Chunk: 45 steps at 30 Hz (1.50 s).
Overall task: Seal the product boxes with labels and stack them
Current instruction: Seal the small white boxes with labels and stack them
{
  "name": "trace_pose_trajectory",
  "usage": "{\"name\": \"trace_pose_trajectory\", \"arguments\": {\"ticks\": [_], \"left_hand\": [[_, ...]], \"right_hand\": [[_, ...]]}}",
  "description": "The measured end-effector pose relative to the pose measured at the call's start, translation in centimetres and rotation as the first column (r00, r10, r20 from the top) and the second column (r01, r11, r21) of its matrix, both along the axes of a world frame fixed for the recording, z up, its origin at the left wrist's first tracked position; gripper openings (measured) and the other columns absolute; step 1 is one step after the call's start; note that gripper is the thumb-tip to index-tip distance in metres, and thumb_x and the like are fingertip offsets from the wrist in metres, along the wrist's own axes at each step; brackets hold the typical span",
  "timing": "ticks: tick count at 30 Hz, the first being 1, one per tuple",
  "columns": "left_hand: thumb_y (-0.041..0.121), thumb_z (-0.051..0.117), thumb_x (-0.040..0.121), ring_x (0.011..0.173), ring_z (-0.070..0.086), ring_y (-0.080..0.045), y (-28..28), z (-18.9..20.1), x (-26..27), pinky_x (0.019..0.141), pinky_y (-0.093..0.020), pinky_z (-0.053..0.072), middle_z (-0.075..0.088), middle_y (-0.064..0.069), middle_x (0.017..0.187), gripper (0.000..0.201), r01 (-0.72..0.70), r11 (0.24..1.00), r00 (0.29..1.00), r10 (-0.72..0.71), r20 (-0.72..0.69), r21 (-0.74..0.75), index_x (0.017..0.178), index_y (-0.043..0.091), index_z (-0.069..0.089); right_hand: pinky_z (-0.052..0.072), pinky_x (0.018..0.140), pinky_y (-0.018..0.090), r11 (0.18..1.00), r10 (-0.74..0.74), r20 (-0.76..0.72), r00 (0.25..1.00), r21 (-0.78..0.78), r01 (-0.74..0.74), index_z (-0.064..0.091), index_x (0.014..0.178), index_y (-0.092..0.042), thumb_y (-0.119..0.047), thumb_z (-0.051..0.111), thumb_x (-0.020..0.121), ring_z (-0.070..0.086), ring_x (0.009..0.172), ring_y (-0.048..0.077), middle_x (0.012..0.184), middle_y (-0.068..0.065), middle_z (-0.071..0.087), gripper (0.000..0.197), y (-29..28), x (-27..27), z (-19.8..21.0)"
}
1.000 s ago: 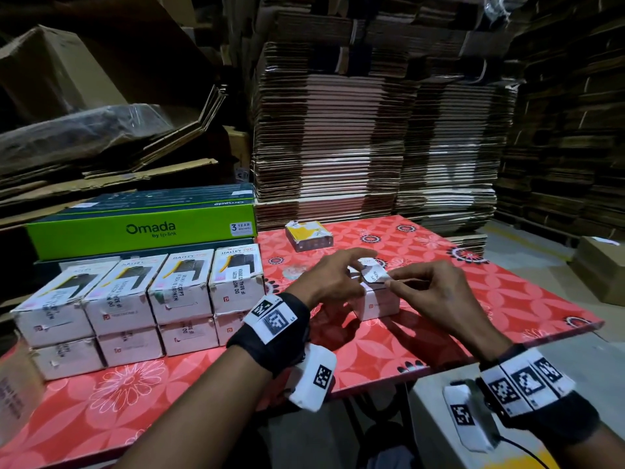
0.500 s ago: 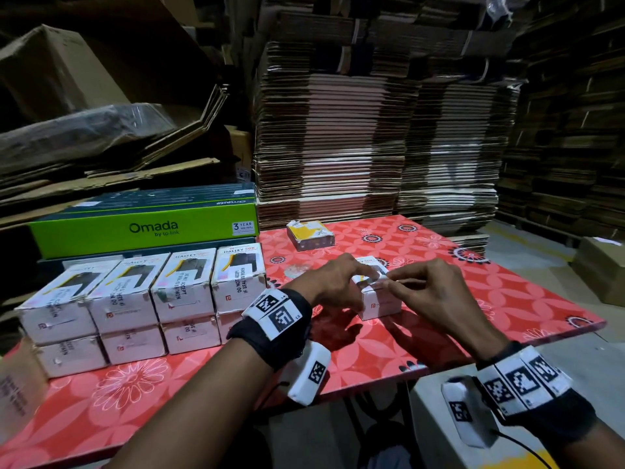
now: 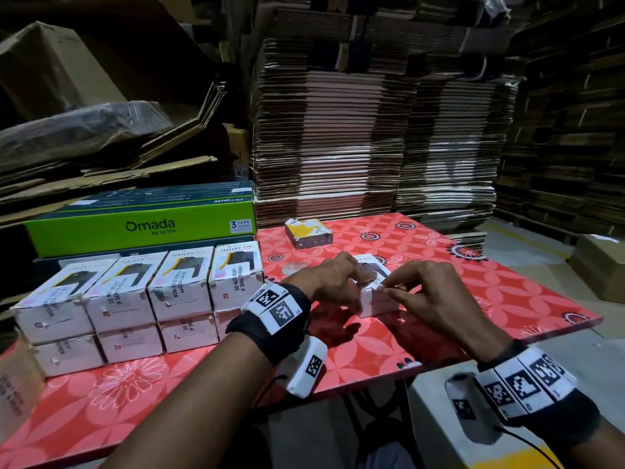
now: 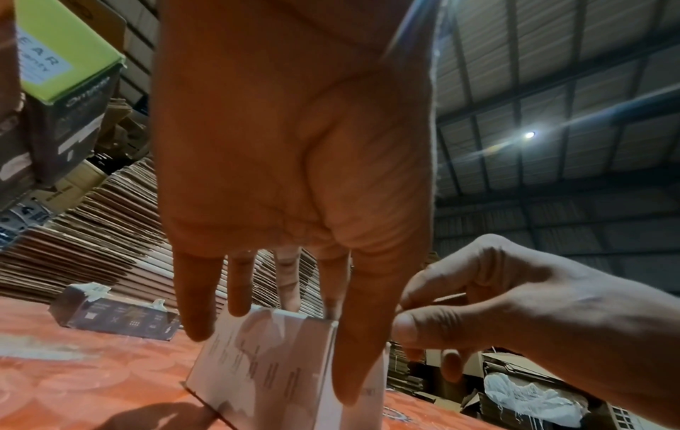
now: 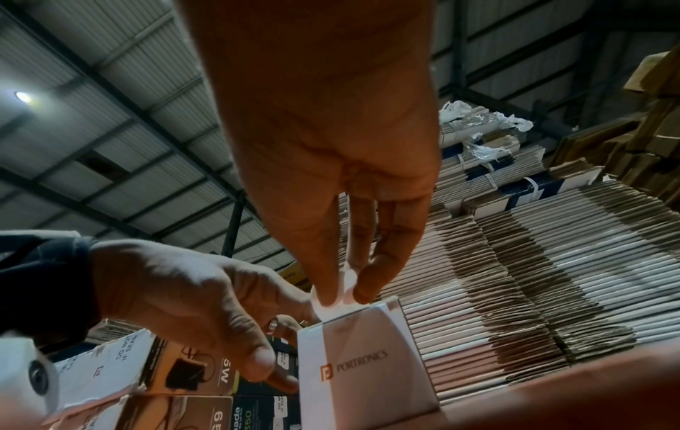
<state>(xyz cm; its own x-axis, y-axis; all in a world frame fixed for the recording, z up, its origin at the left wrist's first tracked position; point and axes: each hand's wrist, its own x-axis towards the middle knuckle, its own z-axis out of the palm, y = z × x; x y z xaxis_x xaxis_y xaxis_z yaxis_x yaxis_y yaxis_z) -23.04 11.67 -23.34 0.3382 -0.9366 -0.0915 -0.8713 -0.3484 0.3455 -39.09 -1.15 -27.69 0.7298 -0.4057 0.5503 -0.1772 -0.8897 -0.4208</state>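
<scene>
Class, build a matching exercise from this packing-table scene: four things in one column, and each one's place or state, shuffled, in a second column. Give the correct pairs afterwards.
Things
1. green Omada box
2. yellow-topped box
3. Portronics box
4. white label

Places or states
A. alone at the table's far side
B. pinched in the right hand, at a box's top edge
C. behind the stacked white boxes
D. steadied by the left hand

Pairs: 1-C, 2-A, 3-D, 4-B

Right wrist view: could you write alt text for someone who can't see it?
A right hand pinches a small white label at the top edge of a white Portronics box, while the left hand steadies the box's side.
</scene>
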Motion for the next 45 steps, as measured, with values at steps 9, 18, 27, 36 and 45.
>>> {"name": "trace_pose_trajectory", "arguments": {"ticks": [9,18,27,36,45], "left_hand": [[0.024,0.082,0.082,0.133,0.04,-0.024,-0.6,0.3,0.4,0.113,-0.042,0.039,0.033,-0.002,0.142,0.07,-0.006,0.999,1.0,0.005,0.011,0.033,0.145,0.033,0.052],[0.024,0.081,0.082,0.124,0.05,-0.024,-0.7,0.7,0.4,0.106,-0.042,0.047,0.031,-0.001,0.137,0.074,0.0,0.998,1.0,0.0,0.003,0.065,0.147,0.036,0.049],[0.025,0.085,0.078,0.122,0.048,-0.025,-1.1,0.4,1.0,0.107,-0.045,0.044,0.034,0.002,0.129,0.072,-0.008,0.999,0.999,0.01,-0.033,0.049,0.142,0.037,0.055],[0.034,0.088,0.071,0.127,0.046,-0.023,-1.6,0.0,1.8,0.109,-0.045,0.042,0.034,0.006,0.128,0.07,-0.031,0.999,0.999,0.032,-0.022,0.038,0.134,0.044,0.061],[0.025,0.088,0.073,0.129,0.043,-0.025,-1.9,-0.2,1.8,0.111,-0.045,0.039,0.035,0.001,0.131,0.068,-0.037,0.999,0.998,0.038,-0.051,0.007,0.135,0.037,0.062]], "right_hand": [[0.057,0.072,0.042,0.998,0.051,-0.051,0.997,-0.033,-0.052,0.082,0.092,-0.028,-0.018,0.082,0.081,0.066,0.078,0.013,0.085,-0.01,0.071,0.015,-0.5,0.4,-0.6],[0.058,0.072,0.041,0.995,0.033,-0.133,0.99,-0.085,-0.045,0.081,0.099,-0.03,-0.019,0.08,0.083,0.066,0.078,0.01,0.091,-0.01,0.072,0.019,-0.3,0.5,-0.3],[0.049,0.066,0.01,0.983,0.166,-0.41,0.897,-0.002,-0.183,0.079,0.104,-0.031,-0.026,0.073,0.09,0.069,0.079,-0.005,0.097,-0.016,0.077,0.016,-0.4,-0.3,1.0],[0.047,0.059,0.018,0.993,0.009,-0.331,0.944,-0.108,-0.048,0.082,0.081,-0.018,-0.04,0.091,0.07,0.069,0.07,0.008,0.074,-0.004,0.075,0.026,-1.3,2.3,4.6],[0.048,0.061,0.007,0.997,0.04,-0.408,0.912,-0.038,-0.061,0.083,0.092,-0.018,-0.014,0.093,0.068,0.063,0.066,-0.007,0.085,-0.005,0.078,0.026,-3.1,2.4,5.4]]}}
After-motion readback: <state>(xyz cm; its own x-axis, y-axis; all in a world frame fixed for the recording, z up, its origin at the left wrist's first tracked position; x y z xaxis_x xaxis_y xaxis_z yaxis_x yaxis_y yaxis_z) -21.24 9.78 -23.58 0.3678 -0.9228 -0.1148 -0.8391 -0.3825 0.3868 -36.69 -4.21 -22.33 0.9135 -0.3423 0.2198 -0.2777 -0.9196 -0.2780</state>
